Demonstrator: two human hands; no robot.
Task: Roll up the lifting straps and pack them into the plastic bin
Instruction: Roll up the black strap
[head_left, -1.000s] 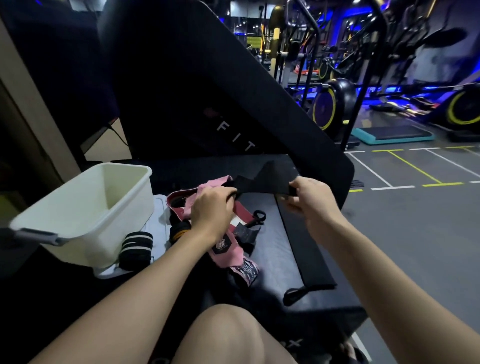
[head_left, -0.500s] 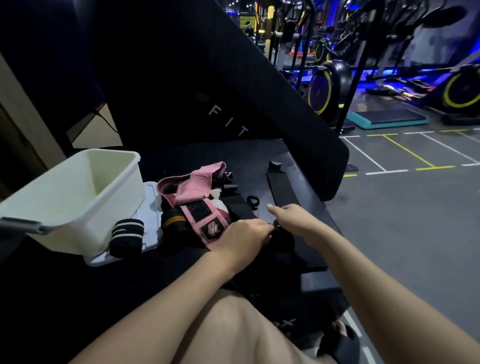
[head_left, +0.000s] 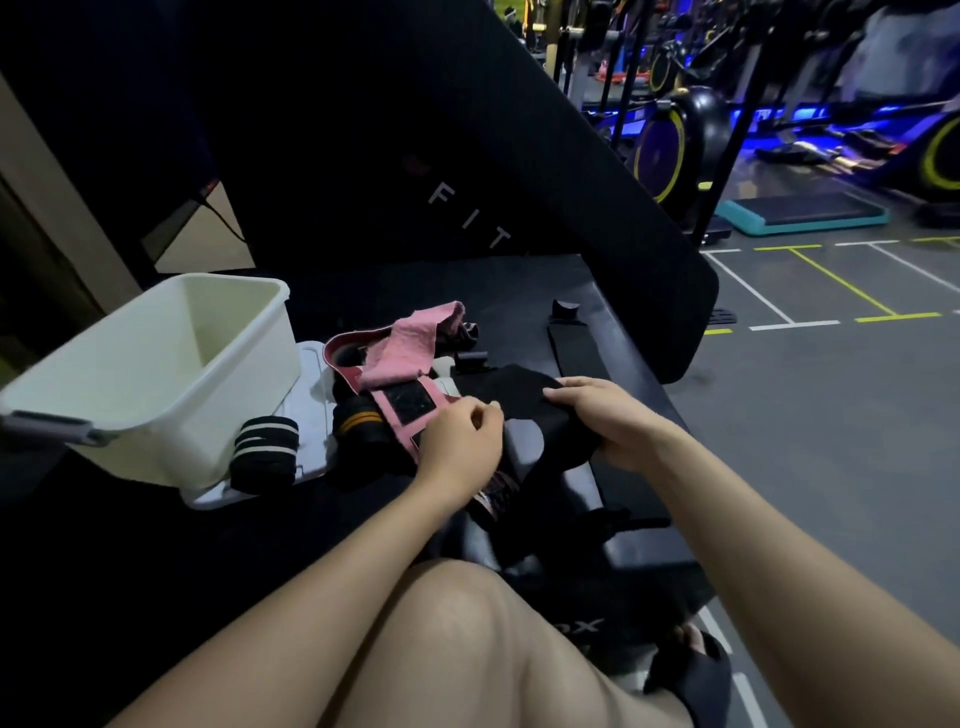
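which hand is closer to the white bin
Left. The left hand is over the pink strap, just right of the white bin; the right hand is farther right, on the black strap.

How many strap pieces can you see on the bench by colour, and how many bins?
Black strap pieces: 4, one flat, one in the right hand and touched by the left hand, one white-striped roll, one orange-striped roll
Pink strap pieces: 2
White plastic bin: 1
Total: 7
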